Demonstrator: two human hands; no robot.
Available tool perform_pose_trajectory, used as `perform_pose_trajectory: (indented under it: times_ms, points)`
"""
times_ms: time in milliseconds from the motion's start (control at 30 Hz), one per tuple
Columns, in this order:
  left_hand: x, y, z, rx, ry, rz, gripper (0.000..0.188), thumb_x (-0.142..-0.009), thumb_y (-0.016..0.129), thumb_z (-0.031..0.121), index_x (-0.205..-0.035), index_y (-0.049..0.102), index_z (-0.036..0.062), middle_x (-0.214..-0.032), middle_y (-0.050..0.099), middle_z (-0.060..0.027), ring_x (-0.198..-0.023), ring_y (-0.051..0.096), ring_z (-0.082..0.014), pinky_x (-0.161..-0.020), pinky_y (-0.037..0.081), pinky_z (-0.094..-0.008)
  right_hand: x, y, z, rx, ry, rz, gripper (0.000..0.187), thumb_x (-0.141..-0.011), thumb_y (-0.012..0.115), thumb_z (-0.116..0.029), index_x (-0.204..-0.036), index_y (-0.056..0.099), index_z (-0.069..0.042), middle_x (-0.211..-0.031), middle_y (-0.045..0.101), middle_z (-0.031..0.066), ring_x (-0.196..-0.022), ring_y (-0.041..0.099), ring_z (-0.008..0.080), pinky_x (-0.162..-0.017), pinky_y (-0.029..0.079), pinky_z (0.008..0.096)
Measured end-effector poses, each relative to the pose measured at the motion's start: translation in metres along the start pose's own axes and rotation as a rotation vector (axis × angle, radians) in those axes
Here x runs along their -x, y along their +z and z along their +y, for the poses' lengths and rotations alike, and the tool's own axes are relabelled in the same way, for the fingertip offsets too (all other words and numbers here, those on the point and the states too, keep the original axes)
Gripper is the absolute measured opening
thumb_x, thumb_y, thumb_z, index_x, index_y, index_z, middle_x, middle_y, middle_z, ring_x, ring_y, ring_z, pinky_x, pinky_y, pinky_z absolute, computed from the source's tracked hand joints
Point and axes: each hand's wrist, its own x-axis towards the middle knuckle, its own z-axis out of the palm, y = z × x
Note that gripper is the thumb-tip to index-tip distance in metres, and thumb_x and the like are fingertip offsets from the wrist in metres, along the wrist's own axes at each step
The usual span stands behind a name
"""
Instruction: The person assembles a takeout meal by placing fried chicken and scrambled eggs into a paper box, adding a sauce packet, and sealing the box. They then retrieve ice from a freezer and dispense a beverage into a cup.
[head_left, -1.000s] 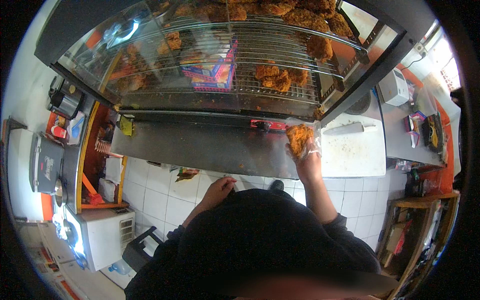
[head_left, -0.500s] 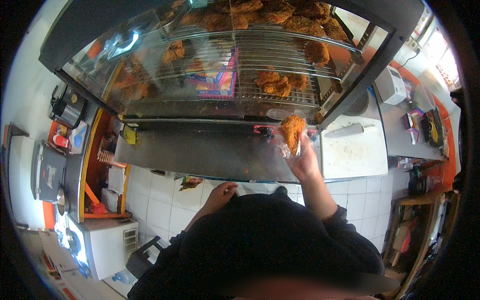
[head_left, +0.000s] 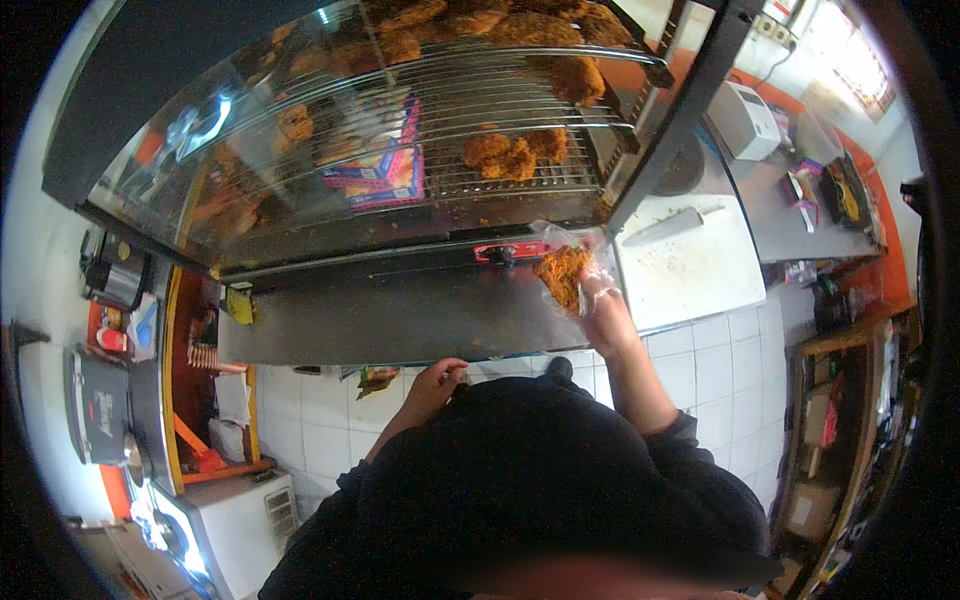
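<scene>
Chicken, a craggy golden-brown fried piece (head_left: 562,275), sits in the person's right hand (head_left: 600,310), which wears a thin clear plastic glove and is closed around its lower right edge. The piece is held up just in front of the glass warming cabinet (head_left: 300,180), at the right end of the stainless shelf (head_left: 400,315) that runs below the glass. Its long axis tilts from lower right, where the fingers grip it, up toward the upper left, so the free end points at the wire rack (head_left: 480,110) inside the case. More fried pieces (head_left: 515,152) lie on that rack, above and slightly left of the held one, with glass between. The right arm is extended and is by far the nearer to both; the left hand (head_left: 432,380) hangs low by the body, close to the shelf's front edge, fingers loosely curled and holding nothing that I can make out. To the right of the held piece lies a white cutting board (head_left: 690,265) with a knife (head_left: 670,225) on it.
</scene>
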Motion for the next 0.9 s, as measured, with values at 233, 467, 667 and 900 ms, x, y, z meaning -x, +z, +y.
perform_pose_trajectory:
  times_ms: [233,467,667,900]
  points:
    - [-0.012,0.011,0.006,0.009,0.027,-0.051,0.034,-0.099,0.05,0.035,-0.118,0.061,0.0087,-0.106,0.064,-0.0093,-0.092,0.06,-0.019,-0.081,0.047,-0.0319,-0.009,-0.152,-0.009,1.225,-0.213,0.583,0.044,-0.097,0.045,-0.044,-0.128,0.05,-0.013,-0.114,0.062,0.0177,-0.101,0.06,0.0313,-0.087,0.047,0.0359]
    - [-0.017,0.025,0.012,0.028,-0.023,-0.076,0.031,-0.098,0.053,0.032,-0.117,0.062,0.009,-0.103,0.063,-0.0077,-0.09,0.058,-0.0168,-0.08,0.046,-0.0307,-0.013,-0.22,0.008,1.418,-0.492,0.822,0.067,-0.084,0.07,-0.032,-0.132,0.042,0.005,-0.141,0.04,0.0246,-0.129,0.04,0.0415,-0.11,0.032,0.0451]
    - [-0.017,0.025,0.015,0.028,-0.067,-0.066,0.03,-0.098,0.053,0.03,-0.117,0.061,0.0101,-0.102,0.061,-0.0066,-0.093,0.057,-0.0165,-0.082,0.045,-0.0317,0.035,-0.284,-0.053,0.993,-0.775,1.529,0.06,-0.094,0.058,-0.014,-0.141,0.022,0.002,-0.129,0.046,0.0184,-0.121,0.045,0.0311,-0.105,0.037,0.0412]
    - [-0.012,0.022,0.015,0.123,-0.041,-0.009,0.03,-0.097,0.054,0.03,-0.117,0.061,0.0089,-0.103,0.063,-0.0071,-0.093,0.058,-0.0171,-0.082,0.046,-0.0318,-0.025,-0.087,-0.04,0.933,-1.273,0.587,0.077,-0.089,0.065,-0.018,-0.147,0.017,-0.003,-0.149,0.03,0.0206,-0.137,0.032,0.0337,-0.113,0.025,0.0479]
